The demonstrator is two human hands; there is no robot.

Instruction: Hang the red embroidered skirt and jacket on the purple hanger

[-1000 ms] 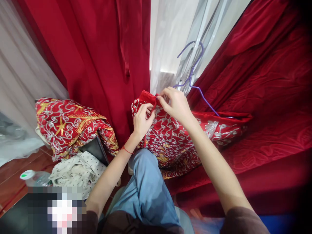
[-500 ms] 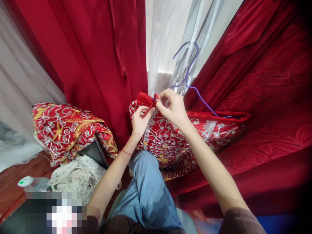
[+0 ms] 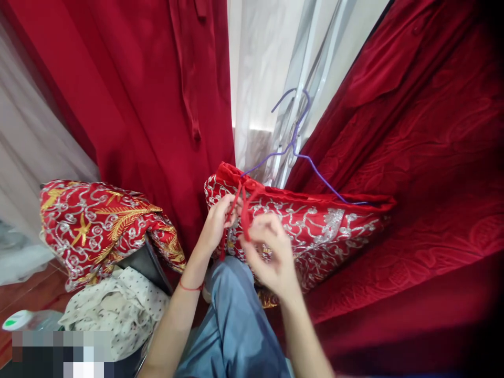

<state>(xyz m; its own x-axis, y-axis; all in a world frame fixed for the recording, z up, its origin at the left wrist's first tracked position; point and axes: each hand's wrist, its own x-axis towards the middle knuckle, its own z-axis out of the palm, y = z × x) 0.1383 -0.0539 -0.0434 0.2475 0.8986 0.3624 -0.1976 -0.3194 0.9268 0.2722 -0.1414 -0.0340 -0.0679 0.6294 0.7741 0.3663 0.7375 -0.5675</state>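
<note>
A red garment (image 3: 334, 224) with silver and gold embroidery hangs before my knees on a purple wire hanger (image 3: 319, 171). Red fabric ties (image 3: 244, 210) come off the left part of its top edge, where they meet the hanger wire. My left hand (image 3: 212, 226) is closed on one tie, close to the garment's left side. Slightly lower and to the right, my right hand (image 3: 273, 257) pinches another length of tie between thumb and fingers. The right hand is a little blurred.
A second red embroidered cloth (image 3: 98, 220) lies at left over a dark edge. Below it are a dotted white cloth (image 3: 114, 312) and a plastic bottle (image 3: 39, 319). Red curtains (image 3: 149, 94) hang on both sides of white metal bars (image 3: 301, 68).
My right hand has moved down from the garment's top edge, drawing the tie with it. The left hand has lowered slightly, and the ties now hang as longer strands. The view has shifted a little.
</note>
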